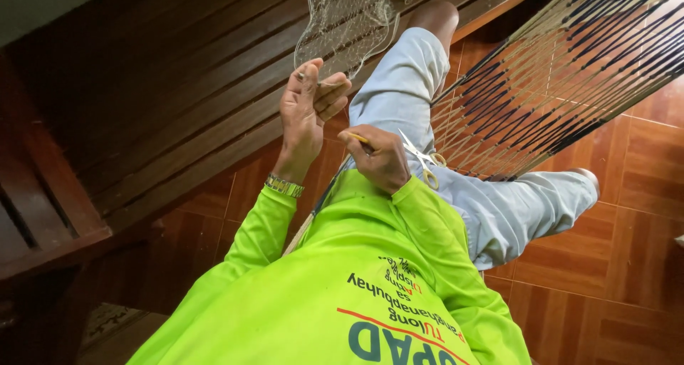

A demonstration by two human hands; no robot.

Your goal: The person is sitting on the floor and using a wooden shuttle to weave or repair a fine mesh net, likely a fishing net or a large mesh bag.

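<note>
So the left hand (308, 108) is reaching up and pinching the bottom edge of a fine pale net (349, 19) between thumb and fingertips, fingers curled in close around the mesh. The net is hanging down from above, right in front of the dark wooden planks (164, 101). The right hand (380, 158) is sitting lower, just beside the left wrist, closed around a thin yellow stick (356, 138) that's poking out past the knuckles; can't tell exactly what that tool is. A small pair of scissors (420, 158) is lying by that same hand, touching it or just about, blades pointing up toward the net, resting over the light grey trousers (499, 208). There's a metal watch (283, 186) showing on the left wrist, and neon green sleeves (427, 230) covering both arms. A woven hammock (570, 66) with black and tan cords is stretching across on the right, above the reddish floor tiles (641, 244).
</note>
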